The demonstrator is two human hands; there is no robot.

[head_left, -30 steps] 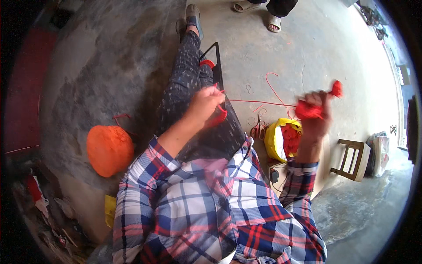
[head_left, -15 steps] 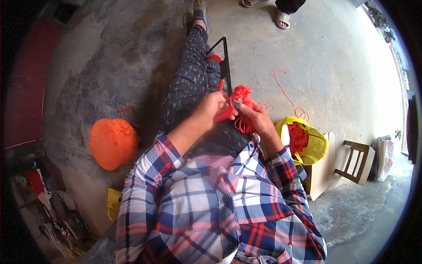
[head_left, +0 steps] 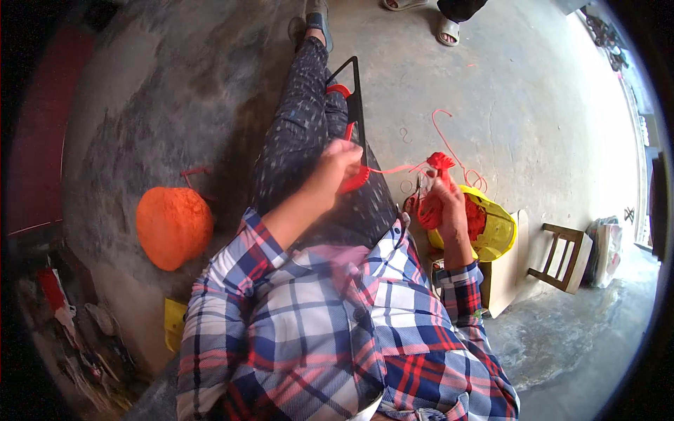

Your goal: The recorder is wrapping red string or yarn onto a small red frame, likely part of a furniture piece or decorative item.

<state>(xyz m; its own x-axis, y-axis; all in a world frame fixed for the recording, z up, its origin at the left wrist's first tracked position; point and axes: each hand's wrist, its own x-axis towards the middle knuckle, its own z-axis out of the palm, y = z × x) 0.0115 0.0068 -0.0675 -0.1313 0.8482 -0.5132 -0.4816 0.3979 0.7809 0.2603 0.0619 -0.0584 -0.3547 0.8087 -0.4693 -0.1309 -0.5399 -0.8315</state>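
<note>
Across my lap lies a narrow black frame [head_left: 359, 105] with red cord wound on parts of it. My left hand [head_left: 340, 165] is closed at its near end, beside a red wrapped band [head_left: 355, 181]; the fingertips are partly hidden. A single red strand [head_left: 393, 170] runs taut from there to my right hand [head_left: 451, 203]. That hand, out to the right, is closed around a bunched hank of red cord [head_left: 440, 161], with loops dangling below it.
A yellow bucket [head_left: 507, 235] holding more red cord stands by my right forearm. Loose cord [head_left: 449, 137] lies on the floor. To the right is a small wooden stool [head_left: 565, 259], to the left a round orange object [head_left: 172, 228]. Another person's sandalled foot [head_left: 448, 31] is ahead.
My right hand has moved right, away from my left, carrying the hank and drawing the strand out straight. The left hand has stayed near the frame.
</note>
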